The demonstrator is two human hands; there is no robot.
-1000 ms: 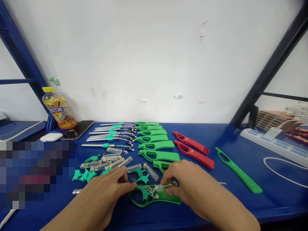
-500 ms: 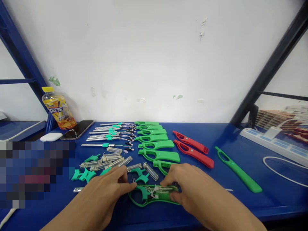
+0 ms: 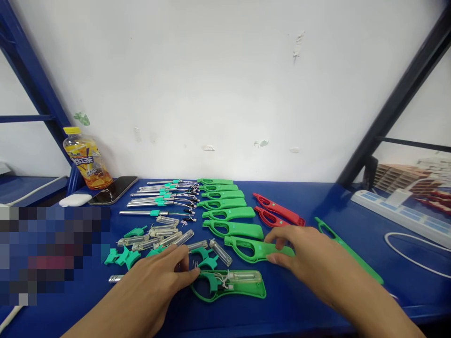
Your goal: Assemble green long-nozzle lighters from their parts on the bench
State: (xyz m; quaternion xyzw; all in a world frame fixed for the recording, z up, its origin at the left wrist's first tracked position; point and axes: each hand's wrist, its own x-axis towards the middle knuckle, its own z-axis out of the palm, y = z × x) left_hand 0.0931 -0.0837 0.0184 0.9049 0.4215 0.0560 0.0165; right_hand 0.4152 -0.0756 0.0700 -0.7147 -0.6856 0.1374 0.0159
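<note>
In the head view, an open green lighter shell half (image 3: 246,289) lies at the front. It holds a clear fuel tank (image 3: 243,277), a teal trigger (image 3: 211,281) and white wires. My left hand (image 3: 165,274) pinches its narrow end with thumb and forefinger. A metal tube (image 3: 115,278) pokes out beneath that hand. Just behind lies another green lighter shell half (image 3: 259,250), outer side up. My right hand (image 3: 306,251) has thumb and fingers at opposite edges of its wide end. Loose teal triggers (image 3: 128,257) and clear fuel tanks (image 3: 181,237) lie by my left hand.
Several green shell halves (image 3: 232,228) and metal tubes with wires (image 3: 141,213) form rows behind. Two red shells (image 3: 278,206) and a green shell (image 3: 359,256) lie right. A power strip (image 3: 405,211), phone (image 3: 114,190) and drink bottle (image 3: 86,159) stand around the edges.
My right hand has left the fuel tank in the open shell and moved back and right onto the other green shell half. My left hand stays in place.
</note>
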